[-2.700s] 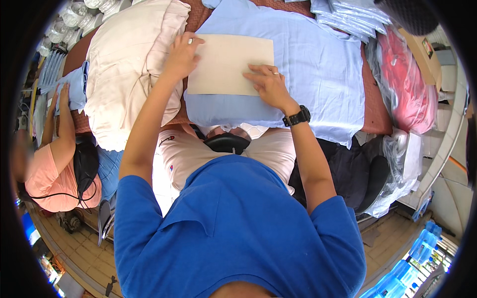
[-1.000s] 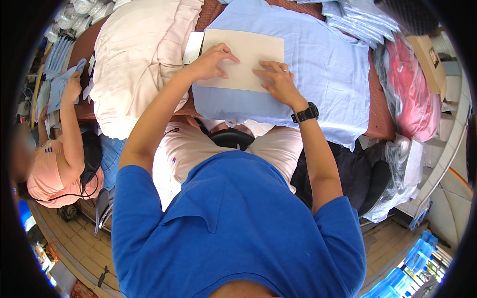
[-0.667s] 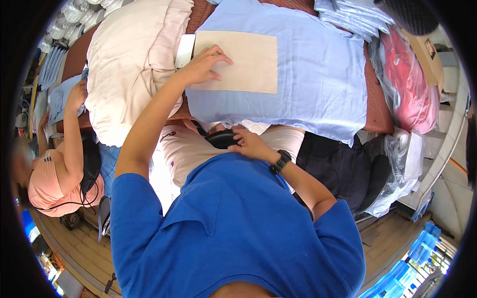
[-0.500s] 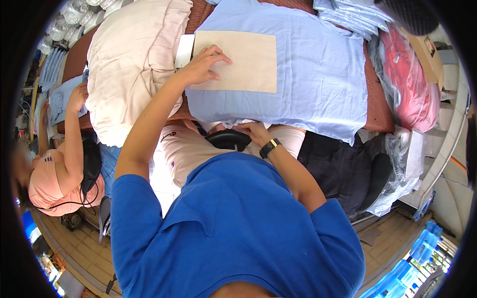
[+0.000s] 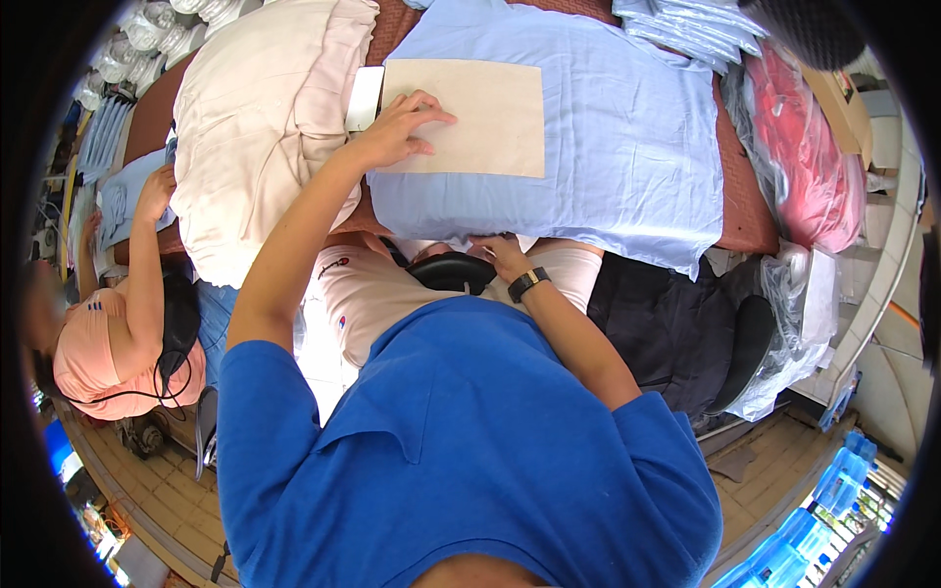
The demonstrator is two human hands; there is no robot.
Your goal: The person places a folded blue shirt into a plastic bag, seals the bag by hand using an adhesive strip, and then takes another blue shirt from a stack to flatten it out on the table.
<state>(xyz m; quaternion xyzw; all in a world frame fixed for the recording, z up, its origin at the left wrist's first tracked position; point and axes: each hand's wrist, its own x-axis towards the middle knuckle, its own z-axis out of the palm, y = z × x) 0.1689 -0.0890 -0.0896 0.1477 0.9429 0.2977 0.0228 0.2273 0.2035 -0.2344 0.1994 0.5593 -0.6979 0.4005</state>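
Observation:
A light blue garment (image 5: 627,147) lies spread flat before me, its near edge hanging over the table's front. On its left half rests a beige cardboard sheet (image 5: 490,118), roughly rectangular. My left hand (image 5: 402,129) is on the sheet's left part, fingers apart and bent, holding nothing. Low at the front, my right hand (image 5: 506,259), with a dark watch on the wrist, pinches the garment's near hem; the fingertips are partly hidden by the cloth. A small white card (image 5: 365,98) sits left of the sheet.
A heap of cream garments (image 5: 265,127) lies to the left. Plastic-wrapped blue packs (image 5: 686,29) and a bagged red bundle (image 5: 809,157) stand at the right. Brown padded cloth (image 5: 750,211) covers the table. A co-worker in a peach top (image 5: 108,338) handles blue cloth at far left.
My right hand has come up slightly to the garment's near hem. The left hand stays on the sheet, almost unmoved.

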